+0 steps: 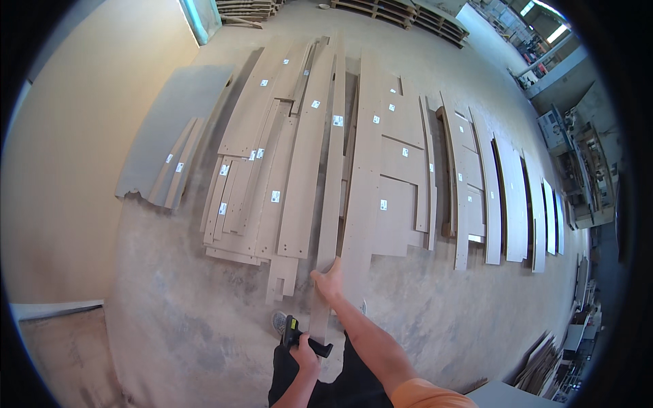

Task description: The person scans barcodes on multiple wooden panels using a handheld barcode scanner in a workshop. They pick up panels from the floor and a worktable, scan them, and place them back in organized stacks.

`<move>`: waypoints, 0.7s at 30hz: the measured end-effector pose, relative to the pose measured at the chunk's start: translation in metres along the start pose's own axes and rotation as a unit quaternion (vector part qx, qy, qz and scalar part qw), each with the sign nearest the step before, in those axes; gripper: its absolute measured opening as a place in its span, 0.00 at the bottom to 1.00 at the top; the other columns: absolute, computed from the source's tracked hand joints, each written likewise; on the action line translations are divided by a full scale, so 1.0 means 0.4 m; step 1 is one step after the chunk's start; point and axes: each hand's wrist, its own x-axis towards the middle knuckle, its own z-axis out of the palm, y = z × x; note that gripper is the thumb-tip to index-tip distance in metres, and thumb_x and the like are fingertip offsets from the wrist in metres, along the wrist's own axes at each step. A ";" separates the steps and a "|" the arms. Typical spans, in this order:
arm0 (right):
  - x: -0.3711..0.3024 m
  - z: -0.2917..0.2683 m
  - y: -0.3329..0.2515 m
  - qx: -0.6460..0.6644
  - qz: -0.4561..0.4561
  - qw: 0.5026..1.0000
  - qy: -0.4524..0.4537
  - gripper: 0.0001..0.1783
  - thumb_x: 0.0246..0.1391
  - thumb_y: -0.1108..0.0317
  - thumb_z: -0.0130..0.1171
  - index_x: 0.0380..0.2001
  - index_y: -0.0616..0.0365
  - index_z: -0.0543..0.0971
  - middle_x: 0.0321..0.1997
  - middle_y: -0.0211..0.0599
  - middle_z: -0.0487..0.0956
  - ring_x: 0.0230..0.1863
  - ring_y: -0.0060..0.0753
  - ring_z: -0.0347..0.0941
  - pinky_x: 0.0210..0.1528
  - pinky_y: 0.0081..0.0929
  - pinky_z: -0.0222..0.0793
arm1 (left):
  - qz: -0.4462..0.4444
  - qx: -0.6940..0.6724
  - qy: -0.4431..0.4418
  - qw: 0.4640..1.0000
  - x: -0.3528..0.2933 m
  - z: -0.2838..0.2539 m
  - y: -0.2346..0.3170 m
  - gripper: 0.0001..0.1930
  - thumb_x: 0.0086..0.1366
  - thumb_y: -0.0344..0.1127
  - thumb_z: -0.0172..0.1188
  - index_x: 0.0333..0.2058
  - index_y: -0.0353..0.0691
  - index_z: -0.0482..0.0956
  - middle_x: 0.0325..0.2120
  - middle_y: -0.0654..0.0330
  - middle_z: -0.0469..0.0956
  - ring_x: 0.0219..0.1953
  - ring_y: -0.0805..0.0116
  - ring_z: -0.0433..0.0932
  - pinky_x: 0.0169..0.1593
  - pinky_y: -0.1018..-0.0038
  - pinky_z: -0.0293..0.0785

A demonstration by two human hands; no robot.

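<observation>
My left hand (304, 351) is closed round the grip of a black handheld scanner (291, 331) with a small yellow-green display. My right hand (329, 281) grips the edge of a long, narrow beige board (331, 197), which runs away from me and bears a white label (338, 121) toward its far end. The board's near end reaches down beside the scanner. Left of it lies a stack of labelled beige panels (296, 204); on the right, close to my right hand, is another wide panel (360, 217).
More panels (513, 204) lie in rows to the right. A grey sheet (166, 115) carrying two strips is at the left, beside a large tan board (75, 156). Wooden pallets (384, 10) sit at the far end. Shelving (578, 156) lines the right side of the concrete floor (408, 326).
</observation>
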 end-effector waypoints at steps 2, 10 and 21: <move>0.041 0.022 -0.015 0.012 -0.017 1.000 0.006 0.37 0.39 0.68 0.69 0.54 0.67 0.67 0.48 0.57 0.79 0.52 0.52 0.77 0.56 0.41 0.71 | -0.042 0.001 0.018 0.999 0.029 0.032 0.024 0.16 0.57 0.35 0.66 0.39 0.31 0.77 0.31 0.62 0.76 0.33 0.67 0.78 0.39 0.69 0.75; 0.171 0.106 -0.006 -0.068 0.016 0.997 -0.041 0.51 0.42 0.61 0.71 0.66 0.65 0.56 0.51 0.66 0.78 0.54 0.61 0.77 0.57 0.45 0.72 | -0.076 0.053 0.052 0.994 0.137 0.142 0.089 0.16 0.53 0.43 0.68 0.36 0.43 0.76 0.25 0.66 0.71 0.20 0.73 0.69 0.18 0.70 0.56; 0.079 0.267 0.262 -0.162 0.088 0.978 -0.102 0.60 0.39 0.60 0.73 0.69 0.64 0.47 0.52 0.68 0.77 0.54 0.64 0.76 0.55 0.48 0.74 | 0.060 0.265 -0.021 0.962 0.303 -0.022 0.068 0.10 0.55 0.33 0.66 0.31 0.31 0.80 0.25 0.59 0.79 0.24 0.71 0.77 0.31 0.71 0.74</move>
